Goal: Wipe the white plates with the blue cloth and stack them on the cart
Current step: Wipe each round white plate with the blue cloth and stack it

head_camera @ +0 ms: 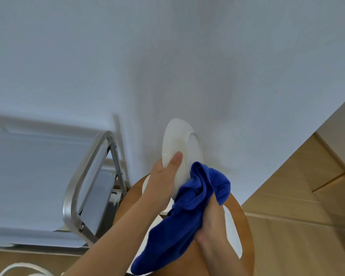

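Cart (84, 176) at left; round table (247, 226) near centre – plates (232, 232) on it; wall (167, 56) far behind.

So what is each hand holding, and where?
The left hand grips a white plate by its lower rim, thumb on the face. The right hand clutches the bunched blue cloth against it.

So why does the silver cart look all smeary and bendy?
Head view: the cart is motion-blurred, and the wide lens bows its frame near the edge. The plate in the left hand is sharper, with a small glint on its rim. The cloth in the right hand looks clear.
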A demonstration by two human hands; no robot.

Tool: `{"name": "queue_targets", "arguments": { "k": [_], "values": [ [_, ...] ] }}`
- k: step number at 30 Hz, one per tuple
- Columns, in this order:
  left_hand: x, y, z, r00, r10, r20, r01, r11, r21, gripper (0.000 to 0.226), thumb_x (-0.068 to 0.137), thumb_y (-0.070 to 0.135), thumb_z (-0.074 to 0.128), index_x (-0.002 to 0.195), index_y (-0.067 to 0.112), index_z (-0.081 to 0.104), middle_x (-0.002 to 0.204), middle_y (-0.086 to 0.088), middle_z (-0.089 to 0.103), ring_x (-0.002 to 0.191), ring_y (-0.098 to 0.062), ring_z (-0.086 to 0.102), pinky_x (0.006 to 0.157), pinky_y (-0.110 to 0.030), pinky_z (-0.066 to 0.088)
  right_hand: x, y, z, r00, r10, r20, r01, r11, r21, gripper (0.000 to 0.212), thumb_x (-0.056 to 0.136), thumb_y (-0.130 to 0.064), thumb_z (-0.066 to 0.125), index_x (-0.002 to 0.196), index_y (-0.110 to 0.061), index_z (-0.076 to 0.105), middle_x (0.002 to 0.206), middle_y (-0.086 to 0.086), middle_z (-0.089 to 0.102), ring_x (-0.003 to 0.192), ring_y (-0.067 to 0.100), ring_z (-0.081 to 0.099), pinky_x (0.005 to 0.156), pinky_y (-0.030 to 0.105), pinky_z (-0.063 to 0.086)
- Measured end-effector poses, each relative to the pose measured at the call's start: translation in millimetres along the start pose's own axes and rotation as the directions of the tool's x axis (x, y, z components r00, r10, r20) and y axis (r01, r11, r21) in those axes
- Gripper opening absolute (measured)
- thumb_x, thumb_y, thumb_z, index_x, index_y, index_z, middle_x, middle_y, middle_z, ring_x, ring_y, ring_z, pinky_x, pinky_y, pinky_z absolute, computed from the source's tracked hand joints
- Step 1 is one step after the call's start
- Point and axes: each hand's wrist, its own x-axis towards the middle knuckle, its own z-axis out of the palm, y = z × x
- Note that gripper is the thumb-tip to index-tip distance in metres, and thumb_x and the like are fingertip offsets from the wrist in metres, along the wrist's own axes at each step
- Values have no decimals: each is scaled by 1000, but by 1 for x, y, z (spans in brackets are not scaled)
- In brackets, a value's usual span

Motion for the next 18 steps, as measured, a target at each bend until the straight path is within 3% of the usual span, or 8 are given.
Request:
{"name": "queue_targets", "arguments": {
  "k": [3, 6, 8, 10, 13, 16, 18],
  "values": [
    [6, 4, -22, 992, 1, 123, 4, 999, -42, 29, 78, 47, 60, 95, 24, 64, 84, 2, 75, 81, -19, 71, 64, -30, 57, 9, -23, -20, 985, -171, 34, 173, 939, -299, 15, 89, -26, 64, 92, -11, 66, 87, 12, 72, 77, 22, 67, 73, 39, 55],
    [7, 7, -36, 954, -62, 293, 71, 997, -18, 39, 78, 48, 67, 102, 16, 67, 95, -6, 75, 87, -22, 71, 68, -33, 57, 30, -55, -28, 953, -299, 54, 295, 865, -405, 10, 87, -27, 66, 86, -17, 64, 75, 3, 70, 65, 12, 67, 57, 27, 52],
    [3, 5, -32, 923, -108, 370, 97, 994, 48, 36, 81, 46, 62, 102, 18, 70, 103, -10, 73, 94, -26, 69, 76, -38, 57, 41, -67, -23, 932, -347, 108, 360, 838, -410, 6, 87, -29, 65, 88, -22, 65, 76, -3, 71, 73, 11, 69, 60, 24, 52],
    [2, 4, -26, 916, -120, 382, 102, 993, 68, 35, 79, 48, 60, 101, 23, 71, 104, -8, 73, 96, -28, 69, 79, -40, 56, 44, -69, -13, 895, -421, 145, 439, 781, -445, 8, 89, -34, 62, 90, -26, 63, 84, -3, 70, 79, 12, 67, 62, 21, 51],
    [0, 7, -20, 925, -104, 367, 74, 993, 97, 40, 78, 55, 61, 104, 26, 68, 102, -5, 73, 95, -26, 69, 81, -41, 57, 34, -67, 5, 801, -547, 243, 586, 635, -503, 20, 85, -44, 60, 85, -24, 59, 76, -8, 65, 68, 4, 63, 54, 12, 46],
    [-6, 1, -19, 949, -91, 302, 74, 995, 66, 48, 75, 51, 55, 112, 22, 63, 100, -4, 73, 92, -23, 70, 73, -33, 57, 24, -62, 16, 763, -536, 361, 646, 617, -450, 8, 89, -33, 64, 85, -32, 57, 74, -24, 64, 68, -8, 61, 56, 6, 44],
    [-8, -5, -20, 975, -86, 205, 90, 996, -7, 52, 78, 49, 54, 117, 16, 62, 106, -10, 71, 97, -26, 68, 75, -34, 56, 15, -57, 19, 763, -462, 452, 643, 614, -458, 19, 86, -30, 68, 90, -42, 54, 82, -36, 62, 77, -13, 60, 60, 2, 44]
  ]
}}
